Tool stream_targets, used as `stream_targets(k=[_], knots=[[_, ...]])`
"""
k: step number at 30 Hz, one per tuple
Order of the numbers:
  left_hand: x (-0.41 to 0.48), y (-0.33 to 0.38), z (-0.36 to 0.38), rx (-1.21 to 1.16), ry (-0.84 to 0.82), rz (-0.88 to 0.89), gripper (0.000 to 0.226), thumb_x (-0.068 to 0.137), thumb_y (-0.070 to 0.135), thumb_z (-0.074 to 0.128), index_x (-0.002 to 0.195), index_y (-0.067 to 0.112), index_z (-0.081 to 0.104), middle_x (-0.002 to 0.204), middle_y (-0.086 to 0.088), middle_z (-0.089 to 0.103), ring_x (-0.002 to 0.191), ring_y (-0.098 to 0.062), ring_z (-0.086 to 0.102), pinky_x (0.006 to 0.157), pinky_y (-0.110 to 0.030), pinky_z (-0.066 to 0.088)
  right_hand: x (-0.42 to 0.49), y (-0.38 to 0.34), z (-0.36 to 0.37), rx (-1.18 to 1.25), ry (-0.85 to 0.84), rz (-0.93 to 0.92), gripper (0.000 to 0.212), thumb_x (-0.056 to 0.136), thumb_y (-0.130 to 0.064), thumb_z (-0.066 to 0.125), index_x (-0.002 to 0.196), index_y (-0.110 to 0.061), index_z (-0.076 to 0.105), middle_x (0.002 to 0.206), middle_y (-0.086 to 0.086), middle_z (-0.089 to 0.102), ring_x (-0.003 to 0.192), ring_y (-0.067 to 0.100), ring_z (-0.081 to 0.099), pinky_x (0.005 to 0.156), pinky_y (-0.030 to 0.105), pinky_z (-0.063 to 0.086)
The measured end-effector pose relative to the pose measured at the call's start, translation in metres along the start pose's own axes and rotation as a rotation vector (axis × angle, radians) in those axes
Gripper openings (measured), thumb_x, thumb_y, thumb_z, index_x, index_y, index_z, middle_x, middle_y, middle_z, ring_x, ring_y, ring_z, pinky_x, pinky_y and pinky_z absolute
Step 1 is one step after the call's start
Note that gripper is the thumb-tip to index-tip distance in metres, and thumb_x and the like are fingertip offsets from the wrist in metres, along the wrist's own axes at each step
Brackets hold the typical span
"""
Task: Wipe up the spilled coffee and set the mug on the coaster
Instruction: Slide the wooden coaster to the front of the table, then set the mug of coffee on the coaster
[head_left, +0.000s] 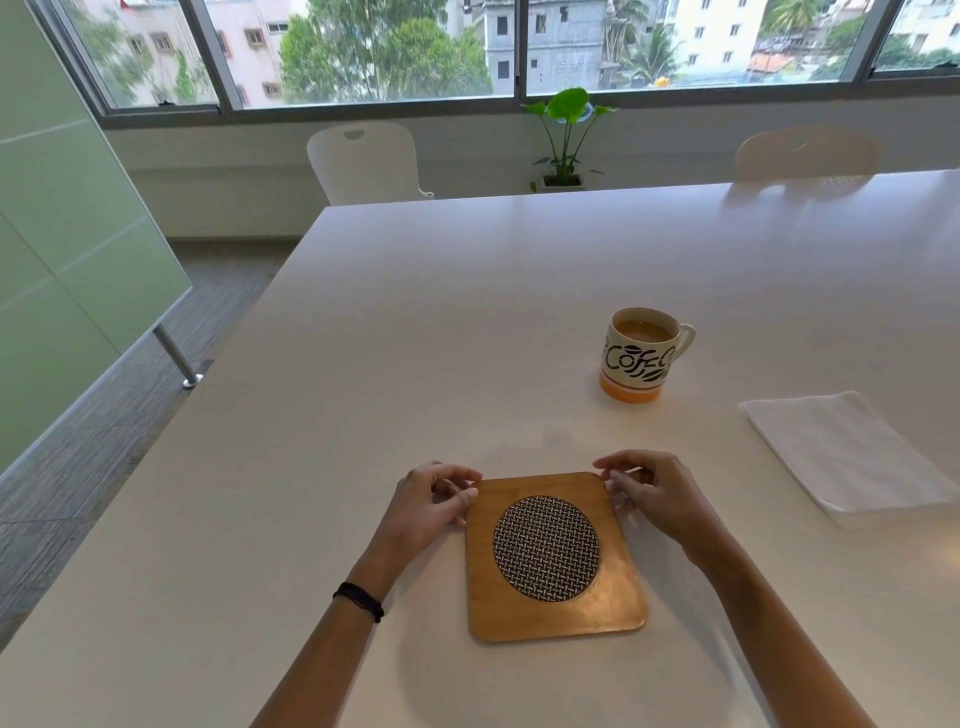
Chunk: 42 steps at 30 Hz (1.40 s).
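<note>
Two hands frame the coaster (555, 558) in the lower middle of the frame, one at each of its upper corners. Going from the left: the left hand (435, 501) (a dark band sits on its wrist) has its fingers loosely curled, with the fingertips (470, 494) touching the coaster's upper left corner and edge; nothing is clasped inside it. The coaster itself is a wooden square with a round woven pad in its centre, lying flat on the white worktop (363, 364). The right hand (655, 493) mirrors the other, half curled, fingertips pinching lightly at the upper right corner. A hold on both corners like this suggests the coaster is being squared up or nudged into place, ready to take the mug.

Further right and higher in the frame stands the mug (640, 354), upright, nearly full of milky coffee, well apart from the coaster. At the right edge lies a folded white cloth (847, 452), untouched, presumably for wiping. No spill is clearly visible on the worktop.
</note>
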<state>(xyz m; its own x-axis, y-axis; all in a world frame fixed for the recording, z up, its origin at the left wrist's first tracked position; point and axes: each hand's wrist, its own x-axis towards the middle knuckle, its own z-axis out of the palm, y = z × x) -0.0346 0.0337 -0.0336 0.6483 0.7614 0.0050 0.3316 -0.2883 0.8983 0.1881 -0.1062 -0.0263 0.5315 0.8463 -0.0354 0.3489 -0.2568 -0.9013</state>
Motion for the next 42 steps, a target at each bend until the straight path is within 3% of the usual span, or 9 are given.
stream_targets(k=[5,9,13,19,26,35,38,42], knots=[[0.003,-0.003,0.000,0.032,0.013,0.026,0.016,0.085,0.012,0.063,0.098,0.022,0.066,0.094,-0.003,0.061,0.068,-0.007,0.059,0.059,-0.012,0.052,0.001,0.000,-0.003,0.044,0.003,0.017,0.019,0.089,0.000,0.053,0.096,-0.010,0.068,0.086,0.010,0.068,0.072,0.018,0.065,0.054,0.016,0.051],[0.014,-0.001,0.005,0.137,0.092,0.097,0.020,0.086,0.010,0.062,0.103,0.021,0.065,0.098,-0.003,0.057,0.070,-0.009,0.056,0.051,-0.013,0.051,0.006,-0.001,-0.012,0.048,0.043,0.036,0.020,0.090,0.000,0.051,0.099,-0.007,0.067,0.088,0.008,0.065,0.075,0.018,0.062,0.059,0.020,0.053],[0.029,0.009,0.010,0.220,0.113,0.192,0.021,0.086,0.014,0.062,0.103,0.025,0.065,0.095,0.008,0.054,0.075,-0.004,0.055,0.061,-0.015,0.049,0.015,0.000,-0.026,0.059,0.069,0.062,0.020,0.090,-0.002,0.050,0.095,-0.013,0.067,0.088,0.005,0.065,0.075,0.016,0.062,0.057,0.018,0.052],[0.059,0.032,0.027,0.244,0.031,0.279,0.020,0.087,0.018,0.062,0.106,0.024,0.064,0.099,0.007,0.057,0.079,0.000,0.057,0.072,-0.014,0.048,0.035,0.000,-0.049,0.051,0.122,0.053,0.023,0.091,-0.002,0.050,0.089,-0.018,0.065,0.089,0.006,0.065,0.077,0.016,0.063,0.063,0.021,0.053],[0.095,0.052,0.068,0.208,-0.083,0.294,0.036,0.087,0.018,0.061,0.122,0.017,0.054,0.112,-0.005,0.059,0.085,-0.005,0.058,0.074,-0.012,0.048,0.071,0.001,-0.071,0.246,0.365,0.105,0.016,0.091,0.000,0.049,0.105,-0.007,0.048,0.102,0.017,0.060,0.082,0.021,0.063,0.060,0.024,0.052],[0.140,0.074,0.121,0.061,-0.142,0.123,0.081,0.082,0.019,0.068,0.145,0.014,0.017,0.145,-0.016,0.032,0.130,-0.025,0.039,0.104,-0.037,0.041,0.109,0.009,-0.084,0.353,0.400,0.148,0.039,0.094,-0.004,0.044,0.132,-0.006,0.037,0.130,0.020,0.048,0.107,0.024,0.052,0.084,0.035,0.050],[0.151,0.081,0.130,0.008,-0.126,0.117,0.088,0.079,0.019,0.071,0.146,0.015,0.015,0.147,-0.014,0.029,0.135,-0.026,0.033,0.109,-0.047,0.035,0.116,0.011,-0.085,0.369,0.378,0.153,0.039,0.097,-0.012,0.042,0.135,-0.006,0.036,0.134,0.020,0.046,0.108,0.023,0.051,0.084,0.034,0.049],[0.159,0.088,0.138,-0.045,-0.083,0.144,0.090,0.076,0.018,0.074,0.144,0.016,0.015,0.143,-0.012,0.034,0.132,-0.025,0.035,0.107,-0.049,0.038,0.124,0.012,-0.088,0.392,0.344,0.139,0.037,0.099,-0.019,0.036,0.134,-0.007,0.038,0.134,0.020,0.048,0.117,0.027,0.051,0.087,0.036,0.049]])
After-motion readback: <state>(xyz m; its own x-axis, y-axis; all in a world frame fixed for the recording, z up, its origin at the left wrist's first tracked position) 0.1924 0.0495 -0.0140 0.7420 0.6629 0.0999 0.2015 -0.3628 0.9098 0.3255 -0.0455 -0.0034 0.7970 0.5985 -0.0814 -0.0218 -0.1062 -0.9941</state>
